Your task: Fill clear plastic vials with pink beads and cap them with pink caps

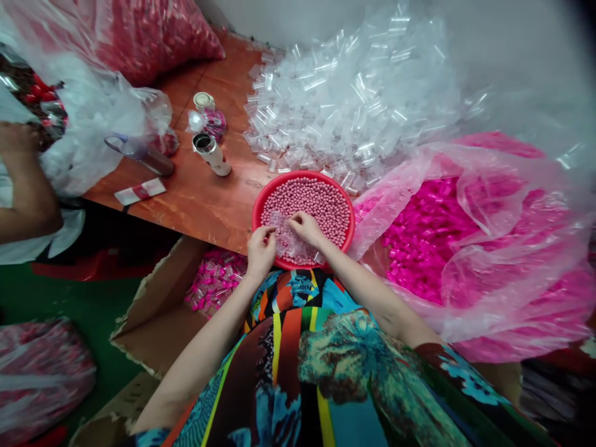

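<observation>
A red round basin (261, 205) full of small pale pink beads (321, 205) sits at the near edge of a wooden table. Over its near rim my left hand (259, 251) and my right hand (305, 227) both pinch a small clear plastic bag (286, 239) that lies on the beads. The bag looks partly filled with beads. Both hands' fingers are closed on the bag's edges.
A heap of clear small bags (354, 99) lies behind the basin. A big plastic sack of bright pink pieces (433, 236) is at right. A cardboard box (162, 310) with pink packets stands below left. Tape rolls and a bottle (212, 152) are on the table (209, 198). Another person's arm (28, 186) is at far left.
</observation>
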Demonstrator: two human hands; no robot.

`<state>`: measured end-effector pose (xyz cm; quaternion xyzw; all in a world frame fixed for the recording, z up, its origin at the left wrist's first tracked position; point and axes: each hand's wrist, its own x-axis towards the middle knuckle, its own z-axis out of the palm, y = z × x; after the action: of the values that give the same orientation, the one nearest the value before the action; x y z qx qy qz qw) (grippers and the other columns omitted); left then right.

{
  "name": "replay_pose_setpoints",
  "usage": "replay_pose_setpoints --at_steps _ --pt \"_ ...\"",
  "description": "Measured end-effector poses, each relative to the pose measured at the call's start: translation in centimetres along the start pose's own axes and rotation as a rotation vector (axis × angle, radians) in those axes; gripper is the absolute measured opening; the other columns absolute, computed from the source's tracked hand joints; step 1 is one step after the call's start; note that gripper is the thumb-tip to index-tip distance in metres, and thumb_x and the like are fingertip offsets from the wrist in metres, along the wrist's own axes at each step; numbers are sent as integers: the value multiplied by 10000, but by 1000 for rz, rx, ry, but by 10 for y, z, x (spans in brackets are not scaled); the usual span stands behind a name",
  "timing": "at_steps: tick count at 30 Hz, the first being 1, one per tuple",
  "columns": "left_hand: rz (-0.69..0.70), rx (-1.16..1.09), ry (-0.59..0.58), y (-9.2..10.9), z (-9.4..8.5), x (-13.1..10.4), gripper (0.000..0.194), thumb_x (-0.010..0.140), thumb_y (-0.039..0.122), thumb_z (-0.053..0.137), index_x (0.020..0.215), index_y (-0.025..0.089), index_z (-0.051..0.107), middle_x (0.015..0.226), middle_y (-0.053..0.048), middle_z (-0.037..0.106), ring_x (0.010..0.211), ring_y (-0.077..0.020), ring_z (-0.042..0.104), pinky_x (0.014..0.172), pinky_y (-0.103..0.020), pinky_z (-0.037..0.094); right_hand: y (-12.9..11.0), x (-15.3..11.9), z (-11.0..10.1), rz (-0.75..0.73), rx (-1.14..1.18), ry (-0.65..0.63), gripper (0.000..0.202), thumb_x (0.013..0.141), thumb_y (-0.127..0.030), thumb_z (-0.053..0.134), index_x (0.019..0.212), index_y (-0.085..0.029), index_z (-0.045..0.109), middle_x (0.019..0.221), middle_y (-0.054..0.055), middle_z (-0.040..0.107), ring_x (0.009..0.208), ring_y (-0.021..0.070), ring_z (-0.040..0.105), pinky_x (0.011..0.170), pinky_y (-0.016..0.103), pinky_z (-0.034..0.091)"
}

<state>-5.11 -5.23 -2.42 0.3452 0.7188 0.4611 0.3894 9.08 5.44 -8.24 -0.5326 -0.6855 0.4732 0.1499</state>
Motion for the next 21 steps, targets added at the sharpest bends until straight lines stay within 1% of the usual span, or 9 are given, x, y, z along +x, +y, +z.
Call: replay_pose_setpoints --at_steps 2,5,8,11,12,14,17,19,21 --pt "44 35 -84 3 16 9 206 798 88 692 959 204 748 1073 -103 726 1011 -266 627 1024 -387 455 6 -2 -8 10 54 30 101 921 -239 583 858 -207 655 829 -22 703 785 151 626 777 269 504" --pt "24 61 -146 4 31 18 264 732 54 737 949 205 736 1090 -114 714 1071 -295 617 1073 -412 430 13 -9 -17 37 128 104 106 885 -265 575 798 -236 626 811 -18 693 800 174 653 812 307 536" --pt "-15 131 -190 1 41 23 235 722 82 771 907 212 707 1042 -114 697 1068 -307 616 1067 -414 430 18 -16 -21 59 173 154 125 876 -325 585 788 -244 621 828 -4 703 833 191 674 843 340 560" --pt "-26 180 -224 0 45 27 208 719 86 767 859 221 692 952 -98 688 1043 -312 621 1061 -432 434 19 -23 -23 75 199 184 145 881 -370 579 822 -249 633 858 8 718 866 195 685 859 352 576" --pt "-17 183 -224 0 45 28 212 720 83 755 871 221 699 970 -102 693 1057 -318 621 1072 -446 430 19 -26 -24 81 215 198 149 883 -377 573 855 -247 641 878 12 726 876 194 688 866 356 581" --pt "13 179 -210 2 42 29 242 729 87 728 930 221 720 1085 -120 700 1130 -329 617 1109 -462 415 18 -32 -28 89 247 240 194 893 -400 565 947 -236 653 937 30 745 897 193 693 888 366 589" --pt "95 143 -157 5 30 25 287 765 132 697 1024 248 741 1239 -120 680 1253 -327 593 1167 -471 394 17 -42 -42 78 260 312 312 897 -478 561 1030 -215 663 1007 79 759 950 230 703 936 422 592" --pt "142 115 -91 6 18 16 277 799 184 679 1048 283 750 1249 -108 678 1272 -328 589 1184 -503 393 16 -49 -54 60 257 354 328 872 -529 549 980 -246 676 1001 103 759 983 295 716 958 495 588" --pt "143 109 -15 6 5 1 237 834 238 660 1037 308 761 1235 -107 683 1272 -335 590 1182 -536 403 17 -58 -65 37 262 392 293 849 -562 534 900 -310 675 989 116 756 1001 367 724 962 581 571"
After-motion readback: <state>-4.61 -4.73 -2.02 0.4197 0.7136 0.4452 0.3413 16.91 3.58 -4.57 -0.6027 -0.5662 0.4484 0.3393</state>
